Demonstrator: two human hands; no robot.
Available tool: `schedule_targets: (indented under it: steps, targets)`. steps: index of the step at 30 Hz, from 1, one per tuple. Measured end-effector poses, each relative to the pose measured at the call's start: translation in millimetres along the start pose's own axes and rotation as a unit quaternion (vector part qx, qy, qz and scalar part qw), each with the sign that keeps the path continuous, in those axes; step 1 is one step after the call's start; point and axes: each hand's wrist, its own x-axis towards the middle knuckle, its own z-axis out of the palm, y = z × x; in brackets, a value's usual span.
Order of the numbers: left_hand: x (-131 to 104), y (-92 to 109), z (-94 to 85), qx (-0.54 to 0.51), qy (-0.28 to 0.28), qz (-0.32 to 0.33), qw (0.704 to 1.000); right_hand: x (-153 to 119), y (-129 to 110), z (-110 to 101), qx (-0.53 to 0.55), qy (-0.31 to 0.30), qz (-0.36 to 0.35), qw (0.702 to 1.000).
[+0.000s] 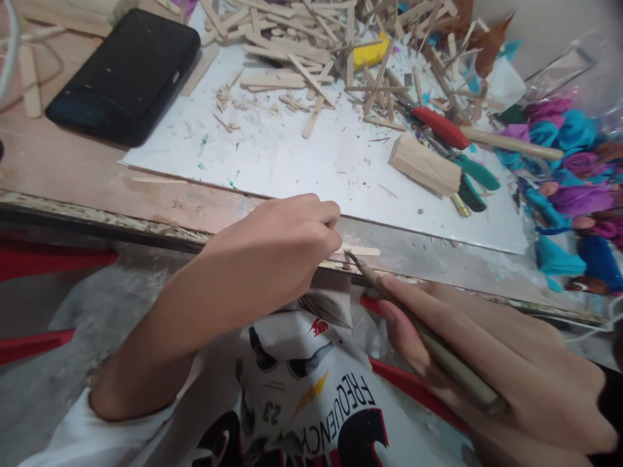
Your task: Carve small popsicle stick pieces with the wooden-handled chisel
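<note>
At the table's front edge, my left hand (287, 243) is closed over one end of a flat wooden stick (363, 250), whose rounded other end sticks out to the right. My right hand (467, 337) grips a carving tool (428, 337) with a thick wooden handle. Its thin dark metal tip touches or nearly touches the stick just beside my left fingers. The fingertips of my left hand are hidden under the hand.
A white board (302, 162) on the table (82, 155) bears heaped sticks (287, 39) and shavings. On its right are a wooden block (424, 165), red-handled (440, 128) and green-handled (474, 178) tools. A black device (126, 74) lies left, coloured paper flowers (579, 188) far right.
</note>
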Motion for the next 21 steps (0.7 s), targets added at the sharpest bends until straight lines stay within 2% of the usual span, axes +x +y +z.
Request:
schedule_targets:
  steps: [4, 9, 12, 16, 21]
  targets:
    - [-1, -1, -0.1, 0.003, 0.002, 0.001, 1.0, 0, -6, 6, -0.034, 0.033, -0.021, 0.999]
    - [-1, -1, 1.4, -0.003, 0.001, -0.009, 1.0, -6, -23, 17, -0.025, 0.047, 0.032, 0.998]
    - [0, -1, 0.8, 0.002, -0.004, -0.009, 1.0, -7, -25, 20, -0.017, 0.045, 0.043, 0.998]
    - [1, 1, -1.0, 0.0, -0.008, -0.013, 1.0, -4, -18, 17, -0.01, 0.05, 0.063, 0.997]
    - [2, 1, 0.1, 0.004, -0.006, -0.006, 1.0, -2, -15, 7, 0.016, 0.051, 0.025, 0.998]
